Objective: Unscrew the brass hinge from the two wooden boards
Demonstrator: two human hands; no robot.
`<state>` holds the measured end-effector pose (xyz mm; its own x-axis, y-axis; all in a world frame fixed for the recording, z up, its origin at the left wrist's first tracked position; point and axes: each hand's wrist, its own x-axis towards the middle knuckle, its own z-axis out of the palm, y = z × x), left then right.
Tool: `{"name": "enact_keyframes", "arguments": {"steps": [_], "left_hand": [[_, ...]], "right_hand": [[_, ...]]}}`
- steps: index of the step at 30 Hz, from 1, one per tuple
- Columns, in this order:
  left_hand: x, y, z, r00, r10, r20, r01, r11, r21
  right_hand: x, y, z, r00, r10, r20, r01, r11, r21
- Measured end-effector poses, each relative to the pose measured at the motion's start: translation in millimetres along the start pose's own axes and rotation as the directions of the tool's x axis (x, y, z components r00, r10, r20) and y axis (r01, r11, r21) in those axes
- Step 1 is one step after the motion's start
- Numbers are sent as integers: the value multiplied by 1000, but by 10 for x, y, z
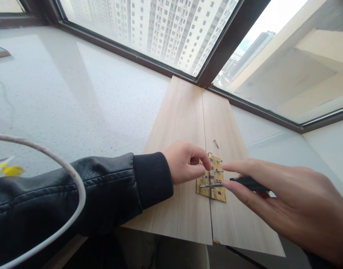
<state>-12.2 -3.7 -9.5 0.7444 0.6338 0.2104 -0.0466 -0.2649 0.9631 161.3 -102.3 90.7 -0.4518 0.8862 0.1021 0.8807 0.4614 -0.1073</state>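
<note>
A brass-coloured hinge (221, 197) lies open across the seam between two pale wooden boards, with several screws standing up in its holes. My right hand (297, 194) grips a screwdriver (251, 183) by its black handle. Its thin metal shaft points left across the hinge, the tip at a screw (202, 186) in the lower left leaf. Curled over the upper left of the hinge is my left hand (185, 160), thumb and index finger bent close together. Whatever may be between those fingertips is hidden.
The left board (177, 123) and right board (219, 116) rest on a speckled white sill (104, 112) below dark-framed windows. One loose screw (216, 144) lies above the hinge. A white cable (80, 186) loops over my left sleeve, near a yellow piece (14, 170).
</note>
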Motion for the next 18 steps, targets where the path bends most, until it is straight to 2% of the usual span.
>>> {"name": "enact_keyframes", "arguments": {"steps": [2, 5, 7, 14, 18], "left_hand": [[-1, 3, 0, 1000, 0, 0, 0, 1000, -3], [-1, 9, 0, 1000, 4, 1, -4, 1000, -6], [-1, 12, 1, 1000, 0, 4, 0, 1000, -3], [-4, 15, -3, 1000, 1, -6, -1, 1000, 4], [-5, 13, -6, 1000, 0, 3, 0, 1000, 10]], "right_hand": [[6, 1, 12, 1000, 26, 10, -26, 1000, 5], [11, -13, -7, 995, 42, 93, -53, 991, 121], [13, -21, -20, 995, 40, 91, -54, 987, 149], [-43, -13, 55, 1000, 18, 24, -19, 1000, 19], [-68, -24, 14, 995, 25, 100, -40, 988, 149]]}}
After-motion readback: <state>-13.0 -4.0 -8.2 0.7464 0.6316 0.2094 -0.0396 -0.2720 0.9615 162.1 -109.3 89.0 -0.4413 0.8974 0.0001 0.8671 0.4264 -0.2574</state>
